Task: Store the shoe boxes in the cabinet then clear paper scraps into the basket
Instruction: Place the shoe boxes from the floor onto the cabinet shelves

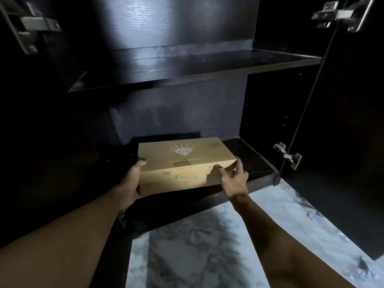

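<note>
A tan cardboard shoe box with a white diamond logo on its lid lies on the bottom shelf of a dark open cabinet. Its front overhangs the shelf's front edge a little. My left hand grips the box's left front corner, thumb on the lid. My right hand holds the right front corner, fingers spread over the lid edge and side. No paper scraps or basket are in view.
An upper shelf crosses the cabinet above the box. The right door stands open with metal hinges; the left door is open too. Marble-patterned floor lies below the cabinet.
</note>
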